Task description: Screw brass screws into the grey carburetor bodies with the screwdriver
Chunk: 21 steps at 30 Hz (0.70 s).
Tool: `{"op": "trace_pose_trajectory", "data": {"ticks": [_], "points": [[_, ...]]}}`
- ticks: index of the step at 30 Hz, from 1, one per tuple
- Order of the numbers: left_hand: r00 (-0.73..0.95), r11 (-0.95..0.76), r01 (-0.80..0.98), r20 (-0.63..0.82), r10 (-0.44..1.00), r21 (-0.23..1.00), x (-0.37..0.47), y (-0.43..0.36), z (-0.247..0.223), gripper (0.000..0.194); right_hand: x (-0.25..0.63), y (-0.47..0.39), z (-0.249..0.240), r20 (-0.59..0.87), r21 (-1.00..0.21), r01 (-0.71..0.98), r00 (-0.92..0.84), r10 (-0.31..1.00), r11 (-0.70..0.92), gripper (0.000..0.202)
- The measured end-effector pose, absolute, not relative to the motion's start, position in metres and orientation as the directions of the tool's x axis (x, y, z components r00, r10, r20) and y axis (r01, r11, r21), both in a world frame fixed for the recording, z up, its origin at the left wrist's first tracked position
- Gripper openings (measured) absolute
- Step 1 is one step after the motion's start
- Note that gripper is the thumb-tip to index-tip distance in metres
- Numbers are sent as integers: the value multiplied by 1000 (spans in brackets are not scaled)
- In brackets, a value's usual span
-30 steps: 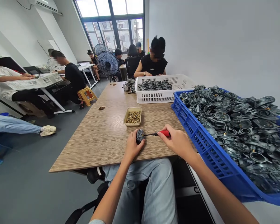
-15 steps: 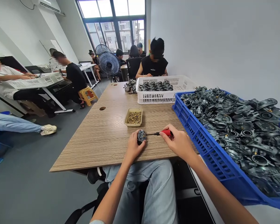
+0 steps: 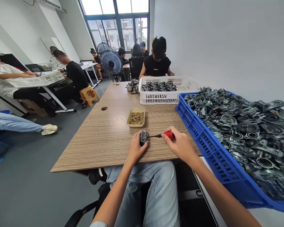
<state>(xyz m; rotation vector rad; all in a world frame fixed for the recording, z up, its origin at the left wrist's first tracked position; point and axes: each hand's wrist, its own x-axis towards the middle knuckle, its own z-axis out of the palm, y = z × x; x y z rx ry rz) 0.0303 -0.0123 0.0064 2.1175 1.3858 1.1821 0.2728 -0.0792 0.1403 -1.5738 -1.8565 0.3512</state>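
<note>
the fingers (image 3: 167, 138) of the right hand (image 3: 181, 144) are pinching the red handle of a screwdriver (image 3: 169, 135), as i see it through my head camera. its thin shaft points to a round grey metal part (image 3: 144, 136), which the fingers of the left hand (image 3: 135, 147) are gripping near the front edge of the table (image 3: 92, 142). i cannot tell if the tip is touching. just beyond the part stands a beige tray (image 3: 135, 126) with small brass pieces (image 3: 136, 118). to the right is a blue crate (image 3: 203, 145), heaped with metal castings (image 3: 241, 126). farther away, a white crate (image 3: 159, 100) stands before a co-worker in black (image 3: 156, 67).
</note>
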Motion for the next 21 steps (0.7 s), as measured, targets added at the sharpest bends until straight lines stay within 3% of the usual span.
{"op": "trace_pose_trajectory", "data": {"ticks": [21], "points": [[176, -474, 582, 467, 866, 661, 31, -13, 6, 59, 274, -80, 143, 292, -579, 784, -54, 955, 222, 26]]}}
